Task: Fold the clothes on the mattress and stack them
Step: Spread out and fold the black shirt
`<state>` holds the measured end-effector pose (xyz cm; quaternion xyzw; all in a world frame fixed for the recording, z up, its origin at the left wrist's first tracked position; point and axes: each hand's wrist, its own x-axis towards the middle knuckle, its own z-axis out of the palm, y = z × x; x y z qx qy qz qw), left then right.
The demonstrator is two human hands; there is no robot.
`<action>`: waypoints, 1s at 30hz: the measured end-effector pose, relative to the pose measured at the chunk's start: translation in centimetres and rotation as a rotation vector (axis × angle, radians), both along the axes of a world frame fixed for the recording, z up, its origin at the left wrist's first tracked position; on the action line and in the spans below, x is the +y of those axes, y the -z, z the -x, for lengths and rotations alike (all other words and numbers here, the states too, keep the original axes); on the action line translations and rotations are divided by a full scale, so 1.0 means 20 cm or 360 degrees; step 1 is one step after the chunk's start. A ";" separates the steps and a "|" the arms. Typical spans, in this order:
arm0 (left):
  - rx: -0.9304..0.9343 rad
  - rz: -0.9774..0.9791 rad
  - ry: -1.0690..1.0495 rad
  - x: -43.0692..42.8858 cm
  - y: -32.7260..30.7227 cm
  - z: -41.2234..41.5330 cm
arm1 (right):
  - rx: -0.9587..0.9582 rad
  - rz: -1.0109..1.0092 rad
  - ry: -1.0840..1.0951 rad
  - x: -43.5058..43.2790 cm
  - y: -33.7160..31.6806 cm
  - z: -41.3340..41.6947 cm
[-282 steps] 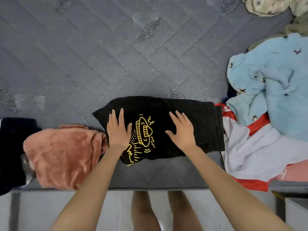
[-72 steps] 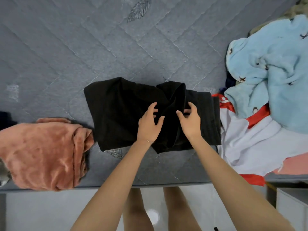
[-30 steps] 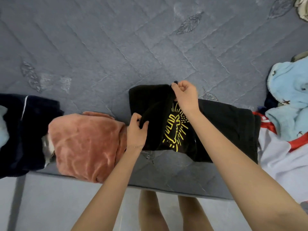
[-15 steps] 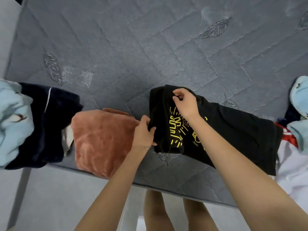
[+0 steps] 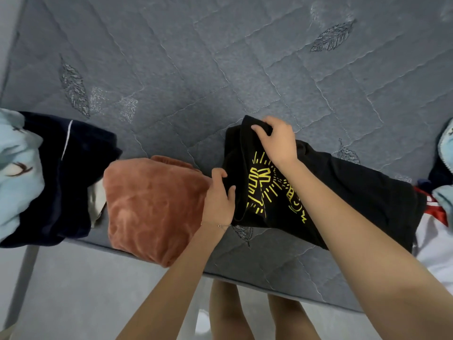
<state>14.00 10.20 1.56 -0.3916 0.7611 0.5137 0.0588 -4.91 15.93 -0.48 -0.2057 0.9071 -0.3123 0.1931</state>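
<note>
We're pinching black T-shirt [image 5: 355, 192] edge, left hand [image 5: 218, 197] near corner, right hand [image 5: 277, 141] far; risking fold unravelling if trailing half drags on mattress [image 5: 220, 69].

Floor [image 5: 73, 298]: pale grey, smooth, along the near edge.
Mattress [image 5: 220, 57]: grey, quilted, leaf motifs.
Light: soft, even.

Soft, even, cool light covers the mattress [image 5: 220, 69]; shadows under cloth edges are faint. The black shirt [image 5: 355, 192] loses its folds in darkness. Wide-angle bending bows the mattress edge toward 7 and 4 o'clock; the right forearm [image 5: 367, 253] at 5 o'clock looks soft.
</note>
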 end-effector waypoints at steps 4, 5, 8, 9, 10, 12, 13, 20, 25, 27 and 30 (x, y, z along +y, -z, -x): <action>-0.0221 0.0146 0.0239 0.03 0.04 0.02 | 0.0017 -0.0057 -0.0188 -0.04 0.00 -0.01; -0.0354 0.0188 0.0344 0.04 0.05 0.03 | 0.0019 -0.0163 -0.0226 -0.05 0.01 -0.01; -0.0679 0.0445 0.0724 0.08 0.08 0.05 | 0.0083 -0.0348 -0.0287 -0.03 0.02 -0.03; -0.0731 0.0526 0.0814 0.09 0.09 0.05 | 0.0124 -0.0352 -0.0290 -0.01 0.02 -0.04; -0.0766 0.0591 0.0878 0.11 0.09 0.05 | 0.0177 -0.0345 -0.0281 0.02 0.01 -0.04; -0.0790 0.0668 0.0932 0.12 0.10 0.05 | 0.0271 -0.0331 -0.0223 0.11 -0.01 -0.06; -0.0786 0.0679 0.0931 0.12 0.10 0.05 | 0.0297 -0.0327 -0.0177 0.16 -0.02 -0.08; -0.0554 0.0552 0.0731 0.08 0.03 0.00 | 0.0303 -0.0373 -0.0227 0.48 0.03 -0.37; -0.0200 0.0437 0.0431 0.04 -0.01 -0.06 | 0.0139 -0.0740 -0.0218 0.54 0.13 -0.39; -0.0075 0.0402 0.0307 0.03 -0.02 -0.08 | 0.0103 -0.0759 -0.0166 0.54 0.13 -0.36; 0.0024 0.0445 0.0154 0.04 -0.06 -0.12 | 0.0069 -0.0720 -0.0113 0.54 0.11 -0.34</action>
